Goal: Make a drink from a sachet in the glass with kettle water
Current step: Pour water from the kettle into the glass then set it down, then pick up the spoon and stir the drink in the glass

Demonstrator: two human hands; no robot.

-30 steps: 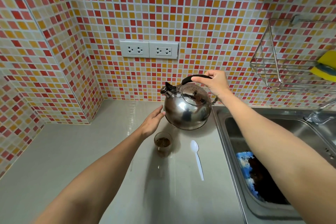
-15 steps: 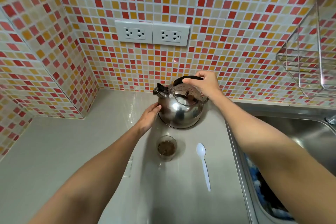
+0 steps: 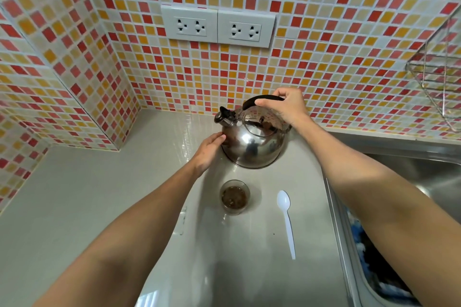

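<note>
Seen from the head camera: the kettle (image 3: 252, 142) stands at the counter's (image 3: 74, 194) back edge, right hand (image 3: 284, 106) wrapped round its handle, left hand (image 3: 210, 149) flat against its side. Nearer, the glass (image 3: 234, 197) holds brown liquid; stirring with the spoon (image 3: 287, 219) seems left.

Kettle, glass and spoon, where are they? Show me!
kettle (image 3: 252, 147), head view, on its shiny round body.
glass (image 3: 234, 197), head view, on the brown drink inside.
spoon (image 3: 283, 200), head view, on its white bowl.
</note>
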